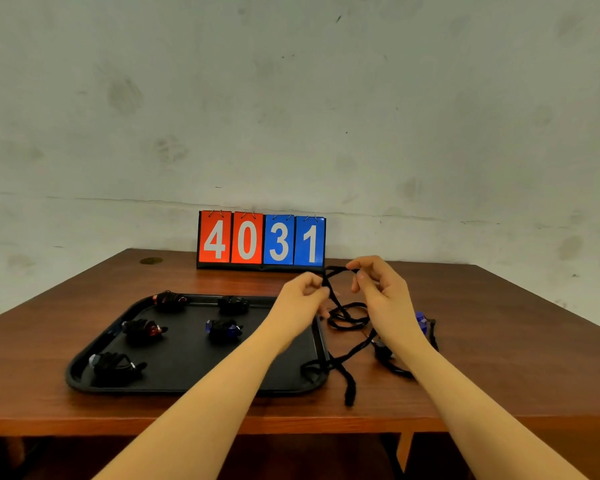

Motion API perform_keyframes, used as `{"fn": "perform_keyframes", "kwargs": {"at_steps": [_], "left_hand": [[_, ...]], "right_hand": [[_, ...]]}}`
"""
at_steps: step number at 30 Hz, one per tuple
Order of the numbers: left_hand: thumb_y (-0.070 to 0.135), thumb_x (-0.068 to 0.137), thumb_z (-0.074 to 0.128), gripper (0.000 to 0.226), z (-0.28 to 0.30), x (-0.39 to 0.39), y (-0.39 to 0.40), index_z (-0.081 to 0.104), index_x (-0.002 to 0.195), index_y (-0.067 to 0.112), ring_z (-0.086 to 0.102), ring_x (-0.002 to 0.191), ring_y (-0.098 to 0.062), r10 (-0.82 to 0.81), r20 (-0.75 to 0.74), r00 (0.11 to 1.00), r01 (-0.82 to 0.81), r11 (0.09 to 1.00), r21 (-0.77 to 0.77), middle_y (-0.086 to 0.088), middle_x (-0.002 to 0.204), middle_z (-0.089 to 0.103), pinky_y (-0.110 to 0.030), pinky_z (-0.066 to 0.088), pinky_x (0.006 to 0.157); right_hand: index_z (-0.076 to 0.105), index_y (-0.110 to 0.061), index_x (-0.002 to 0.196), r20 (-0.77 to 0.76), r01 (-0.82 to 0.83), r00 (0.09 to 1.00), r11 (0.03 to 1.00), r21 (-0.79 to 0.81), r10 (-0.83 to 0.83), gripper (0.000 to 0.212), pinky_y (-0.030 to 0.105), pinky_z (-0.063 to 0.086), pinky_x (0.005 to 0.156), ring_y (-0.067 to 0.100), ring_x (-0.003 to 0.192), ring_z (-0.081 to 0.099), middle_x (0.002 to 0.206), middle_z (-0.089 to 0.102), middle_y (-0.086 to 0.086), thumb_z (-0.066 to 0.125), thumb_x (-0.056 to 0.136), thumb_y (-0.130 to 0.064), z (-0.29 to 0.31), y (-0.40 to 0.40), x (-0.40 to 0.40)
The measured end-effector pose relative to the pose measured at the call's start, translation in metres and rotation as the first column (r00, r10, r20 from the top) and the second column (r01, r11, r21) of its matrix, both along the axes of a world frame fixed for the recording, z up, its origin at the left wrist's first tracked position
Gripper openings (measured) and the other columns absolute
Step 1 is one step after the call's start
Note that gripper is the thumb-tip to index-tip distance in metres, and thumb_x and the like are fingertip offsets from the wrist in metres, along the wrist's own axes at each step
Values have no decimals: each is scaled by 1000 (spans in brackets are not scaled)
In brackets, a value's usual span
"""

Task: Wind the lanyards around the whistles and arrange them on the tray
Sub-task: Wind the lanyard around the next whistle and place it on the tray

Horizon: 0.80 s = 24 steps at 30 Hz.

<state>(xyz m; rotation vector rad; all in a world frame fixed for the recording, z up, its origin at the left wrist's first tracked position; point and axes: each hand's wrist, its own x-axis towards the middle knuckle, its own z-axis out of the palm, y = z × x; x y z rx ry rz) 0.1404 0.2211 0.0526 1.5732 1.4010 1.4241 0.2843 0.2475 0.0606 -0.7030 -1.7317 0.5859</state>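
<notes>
Five wound whistles are seen on the black tray (pixel 194 382), which lies on the left half of the wooden surface (pixel 482 306). Nearest the left front corner lies a whistle with a pale end (pixel 113 364), wrapped in black cord. Behind it a red whistle (pixel 142 330) is set, and farther back another red whistle (pixel 169 301) lies against the far rim. To their right, a blue whistle (pixel 224 329) sits mid-tray, and a dark bundle (pixel 234 304) is placed near the far rim. A scoreboard (pixel 261 241) showing 4, 0, 3, 1 stands at the back edge against the wall.

Right of the tray's middle, the left hand (pixel 300 296) is raised above the tray's right rim, its fingers (pixel 317 292) pinched shut on a black lanyard (pixel 340 308). The cord is stretched up to the right hand (pixel 378 289), whose fingers are likewise closed on it, a short loop being held between the two hands. From there the lanyard hangs down in loose coils onto the surface just beside the tray, one strand crossing the tray's right front corner and its end lying near the front edge. An unwound blue whistle (pixel 420 320) is partly hidden behind the right wrist, resting on the surface; which cord it is attached to cannot be told.
</notes>
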Motion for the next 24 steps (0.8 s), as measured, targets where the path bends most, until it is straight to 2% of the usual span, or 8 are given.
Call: {"fn": "perform_keyframes", "kwargs": {"at_steps": [3,6,9,12,16,18,22,24], "left_hand": [[13,95,46,7,18,-7,-5,53,97,12,59,59,-8,21,86,996,-25,999,47,-1,92,71,-12,40,49],[11,95,46,6,38,-16,-10,52,95,13,60,56,-6,61,60,996,-67,991,113,1,82,70,-16,44,51],[11,94,48,7,53,-26,-13,52,99,12,63,60,-6,92,-14,996,-88,984,153,5,76,67,-16,50,56],[10,93,49,8,62,-35,-17,54,99,11,65,60,-9,98,-55,994,-87,980,182,2,75,67,-16,52,56],[9,93,50,6,65,-45,-17,54,97,11,65,62,-12,114,-69,991,-98,975,200,-2,76,66,-18,53,59],[10,92,50,7,63,-52,-14,54,99,10,66,63,-13,129,-76,989,-112,974,196,-4,79,66,-19,54,61],[10,92,50,11,50,-70,-5,55,102,9,66,63,-12,157,-68,985,-142,973,183,-8,86,68,-19,54,61],[9,92,50,9,45,-77,0,54,101,10,66,63,-12,161,-27,987,-153,971,184,-6,84,68,-19,55,62]], "right_hand": [[54,-25,107,29,80,996,997,-2,-80,22,13,37,50,1,53,45,70,54,-3,45,94,-9,0,0,-3],[56,-28,103,111,112,988,993,-25,-108,14,14,39,56,-1,56,49,70,58,-8,52,93,-20,1,0,-8],[63,-24,98,186,30,982,995,-96,-12,12,11,43,66,-1,72,60,81,66,-9,62,86,-24,1,-1,-15],[66,-22,95,235,-63,966,983,-171,103,15,15,44,57,5,58,57,71,63,2,69,81,-25,0,-3,-28],[71,-18,83,225,-110,964,982,-155,144,4,18,48,63,4,62,60,71,68,0,67,83,-18,-2,-2,-51],[70,-14,79,198,-124,968,982,-145,152,8,21,50,67,8,64,61,68,68,2,64,85,-15,-2,0,-60],[68,-14,85,158,-193,961,961,-200,226,5,13,48,69,6,65,61,66,65,0,64,84,-12,-1,8,-75],[67,-15,87,201,-211,945,950,-229,258,5,11,47,66,4,64,59,68,64,-1,67,82,-15,-5,13,-83]]}}
